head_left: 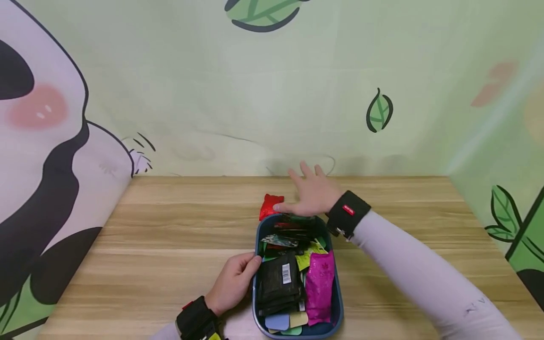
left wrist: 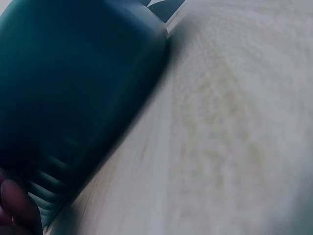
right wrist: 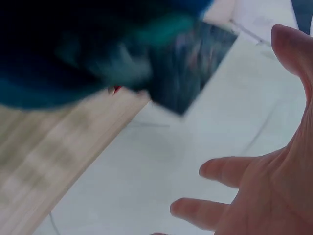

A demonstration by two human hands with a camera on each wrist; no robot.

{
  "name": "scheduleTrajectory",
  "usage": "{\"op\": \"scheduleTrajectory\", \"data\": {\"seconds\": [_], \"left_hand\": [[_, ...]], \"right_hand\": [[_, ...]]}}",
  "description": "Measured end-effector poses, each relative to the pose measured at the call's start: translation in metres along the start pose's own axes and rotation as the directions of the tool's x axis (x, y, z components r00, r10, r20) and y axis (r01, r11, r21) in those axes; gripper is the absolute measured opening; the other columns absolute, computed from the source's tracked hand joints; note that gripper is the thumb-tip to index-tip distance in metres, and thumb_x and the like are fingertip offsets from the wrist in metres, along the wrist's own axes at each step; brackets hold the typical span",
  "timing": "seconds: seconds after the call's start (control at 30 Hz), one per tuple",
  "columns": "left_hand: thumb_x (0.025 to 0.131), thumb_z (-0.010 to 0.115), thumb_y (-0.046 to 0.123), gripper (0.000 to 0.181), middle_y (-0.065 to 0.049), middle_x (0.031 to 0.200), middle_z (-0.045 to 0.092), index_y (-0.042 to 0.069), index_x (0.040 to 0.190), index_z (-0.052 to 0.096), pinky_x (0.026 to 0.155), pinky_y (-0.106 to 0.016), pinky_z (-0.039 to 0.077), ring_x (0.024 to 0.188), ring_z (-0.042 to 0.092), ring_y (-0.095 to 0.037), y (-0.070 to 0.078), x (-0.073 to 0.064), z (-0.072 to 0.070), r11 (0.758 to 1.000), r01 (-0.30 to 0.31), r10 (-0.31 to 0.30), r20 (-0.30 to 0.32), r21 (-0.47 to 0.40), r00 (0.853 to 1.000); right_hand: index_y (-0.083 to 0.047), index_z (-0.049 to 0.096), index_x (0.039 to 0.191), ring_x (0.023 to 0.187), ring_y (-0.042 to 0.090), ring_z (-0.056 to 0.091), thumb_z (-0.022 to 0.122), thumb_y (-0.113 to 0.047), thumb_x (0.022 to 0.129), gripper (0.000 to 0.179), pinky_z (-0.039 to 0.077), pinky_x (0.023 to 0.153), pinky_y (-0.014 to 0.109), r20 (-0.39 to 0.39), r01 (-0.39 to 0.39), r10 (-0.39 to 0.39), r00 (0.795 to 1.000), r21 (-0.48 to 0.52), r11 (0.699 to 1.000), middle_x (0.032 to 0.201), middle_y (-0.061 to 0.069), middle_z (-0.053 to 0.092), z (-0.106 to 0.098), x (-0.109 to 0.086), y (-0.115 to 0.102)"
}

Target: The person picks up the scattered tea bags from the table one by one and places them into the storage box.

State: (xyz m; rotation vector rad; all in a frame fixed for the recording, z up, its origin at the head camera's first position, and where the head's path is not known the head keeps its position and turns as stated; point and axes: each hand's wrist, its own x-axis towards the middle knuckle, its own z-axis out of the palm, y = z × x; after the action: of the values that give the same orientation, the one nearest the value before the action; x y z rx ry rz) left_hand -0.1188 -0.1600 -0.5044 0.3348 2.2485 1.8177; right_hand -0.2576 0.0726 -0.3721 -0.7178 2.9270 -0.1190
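Observation:
A dark blue bin (head_left: 337,302) stands on the table, packed with black packets (head_left: 276,283), a magenta packet (head_left: 320,288), a yellow-green packet (head_left: 307,259) and several dark packets toward its far end. My left hand (head_left: 233,281) holds the bin's left rim, thumb over the edge and fingers against the outer wall. Over the bin's far end, my right hand (head_left: 316,191) is spread with nothing in it. A red packet (head_left: 269,206) lies on the table just past the far rim, near my right thumb. In the right wrist view, the right fingers (right wrist: 230,171) are spread apart.
The wooden table (head_left: 182,226) runs back to a pale green printed backdrop (head_left: 191,94). Coloured cards (head_left: 277,322) lie at the near end of the bin. A panda print (head_left: 42,189) covers the left side.

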Motion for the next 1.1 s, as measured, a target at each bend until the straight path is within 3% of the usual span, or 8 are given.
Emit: {"op": "scheduleTrajectory", "data": {"seconds": [0.2, 0.37, 0.5, 0.63, 0.77, 0.9, 0.97, 1.1], "left_hand": [[0.104, 0.044, 0.038, 0.037, -0.002, 0.065, 0.050, 0.010, 0.099, 0.068, 0.055, -0.029, 0.039, 0.060, 0.051, -0.020, 0.001, 0.000, 0.000, 1.000, -0.019, 0.019, -0.007, 0.016, 1.000], [0.104, 0.044, 0.037, 0.036, -0.002, 0.065, 0.050, 0.011, 0.096, 0.068, 0.055, -0.029, 0.039, 0.060, 0.051, -0.020, 0.002, 0.000, -0.001, 1.000, -0.021, 0.021, -0.011, 0.018, 1.000], [0.103, 0.044, 0.040, 0.039, -0.002, 0.065, 0.049, 0.009, 0.095, 0.067, 0.054, -0.029, 0.038, 0.060, 0.050, -0.019, 0.003, -0.001, -0.001, 0.999, -0.020, 0.021, -0.008, 0.025, 1.000], [0.102, 0.044, 0.046, 0.047, -0.003, 0.067, 0.049, 0.005, 0.098, 0.067, 0.056, -0.027, 0.037, 0.061, 0.050, -0.018, 0.006, -0.002, -0.002, 1.000, -0.009, 0.009, 0.003, 0.020, 1.000], [0.101, 0.043, 0.048, 0.050, -0.003, 0.067, 0.050, 0.004, 0.099, 0.067, 0.056, -0.027, 0.038, 0.062, 0.050, -0.017, 0.007, -0.003, -0.002, 1.000, 0.000, 0.000, 0.004, 0.018, 1.000], [0.103, 0.043, 0.041, 0.043, -0.002, 0.067, 0.051, 0.007, 0.098, 0.068, 0.055, -0.028, 0.038, 0.061, 0.051, -0.017, 0.004, -0.002, -0.002, 1.000, -0.020, 0.020, -0.007, 0.020, 1.000], [0.104, 0.043, 0.038, 0.040, -0.002, 0.066, 0.052, 0.009, 0.097, 0.069, 0.055, -0.028, 0.039, 0.060, 0.052, -0.016, 0.003, -0.002, -0.002, 0.999, -0.030, 0.030, -0.008, 0.017, 1.000], [0.104, 0.043, 0.038, 0.039, -0.001, 0.067, 0.053, 0.011, 0.100, 0.070, 0.056, -0.028, 0.039, 0.060, 0.053, -0.016, 0.002, -0.002, -0.002, 0.999, -0.034, 0.034, 0.005, 0.010, 0.999]], "right_hand": [[-0.014, 0.025, 0.161, 0.145, 0.047, 0.022, 0.044, -0.076, 0.085, 0.100, 0.024, 0.113, 0.056, 0.129, 0.027, -0.024, 0.991, -0.019, 0.999, 0.163, 0.020, 0.021, -0.004, 0.035, -0.006], [-0.018, 0.031, 0.159, 0.146, 0.035, 0.030, 0.053, -0.067, 0.087, 0.090, 0.026, 0.114, 0.048, 0.207, 0.083, -0.071, 0.976, -0.054, 0.995, 0.161, 0.015, 0.030, 0.001, 0.056, -0.021], [-0.018, 0.037, 0.157, 0.143, 0.027, 0.035, 0.060, -0.056, 0.089, 0.081, 0.031, 0.112, 0.041, 0.277, 0.204, -0.170, 0.946, -0.095, 0.974, 0.157, 0.010, 0.039, 0.007, 0.069, -0.029], [-0.019, 0.046, 0.152, 0.136, 0.023, 0.045, 0.065, -0.043, 0.090, 0.070, 0.035, 0.109, 0.036, 0.306, 0.338, -0.289, 0.907, -0.122, 0.933, 0.150, 0.007, 0.048, 0.016, 0.076, -0.033], [-0.019, 0.053, 0.147, 0.137, 0.025, 0.044, 0.066, -0.028, 0.092, 0.058, 0.034, 0.110, 0.034, 0.343, 0.426, -0.366, 0.865, -0.117, 0.897, 0.150, 0.011, 0.048, 0.020, 0.077, -0.035], [-0.019, 0.064, 0.136, 0.126, 0.024, 0.052, 0.065, -0.017, 0.092, 0.045, 0.038, 0.105, 0.033, 0.354, 0.494, -0.425, 0.833, -0.131, 0.860, 0.137, 0.010, 0.059, 0.020, 0.080, -0.027], [-0.019, 0.069, 0.130, 0.114, 0.021, 0.057, 0.066, -0.014, 0.091, 0.039, 0.043, 0.099, 0.033, 0.352, 0.480, -0.416, 0.839, -0.118, 0.869, 0.126, 0.005, 0.065, 0.020, 0.079, -0.018], [-0.019, 0.073, 0.124, 0.107, 0.017, 0.059, 0.069, -0.013, 0.088, 0.036, 0.045, 0.095, 0.033, 0.340, 0.352, -0.316, 0.886, -0.048, 0.935, 0.120, 0.000, 0.068, 0.023, 0.074, 0.010]]}}
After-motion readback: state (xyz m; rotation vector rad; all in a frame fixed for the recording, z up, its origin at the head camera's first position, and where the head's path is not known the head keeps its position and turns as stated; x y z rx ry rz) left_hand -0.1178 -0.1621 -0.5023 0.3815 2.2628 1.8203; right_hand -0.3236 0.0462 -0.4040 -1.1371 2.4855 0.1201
